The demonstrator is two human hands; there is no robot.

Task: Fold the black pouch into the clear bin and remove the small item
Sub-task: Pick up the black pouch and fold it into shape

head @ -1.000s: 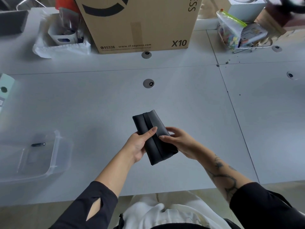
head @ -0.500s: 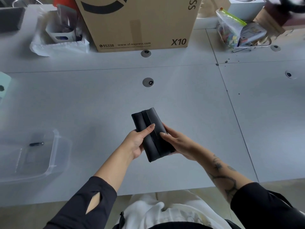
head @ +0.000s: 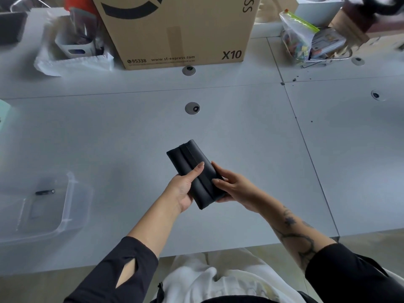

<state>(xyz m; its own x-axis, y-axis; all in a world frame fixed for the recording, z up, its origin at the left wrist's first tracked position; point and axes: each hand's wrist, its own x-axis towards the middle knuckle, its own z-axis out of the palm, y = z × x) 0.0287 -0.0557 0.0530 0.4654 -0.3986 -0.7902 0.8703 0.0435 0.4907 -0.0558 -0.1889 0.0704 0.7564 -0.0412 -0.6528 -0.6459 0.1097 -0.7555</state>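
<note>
The black pouch (head: 189,159) is folded into a long narrow packet and held above the grey table, its far end pointing up and left. My left hand (head: 184,189) grips its left side with the thumb laid across the top. My right hand (head: 231,186) holds its right side, fingers curled onto the flap. The clear bin (head: 72,206) stands at the near left of the table, well away from both hands. Inside it lies a small dark stick-like item (head: 44,192).
A large cardboard box (head: 175,29) stands at the back centre. A white tray with a cup (head: 72,55) is at the back left, and a wire basket with a plastic bag (head: 306,44) at the back right. Round metal grommets (head: 192,108) dot the table (head: 109,138).
Both hands have shifted slightly on the pouch, and the left thumb now lies further across its top. The pouch stays folded in much the same place.
</note>
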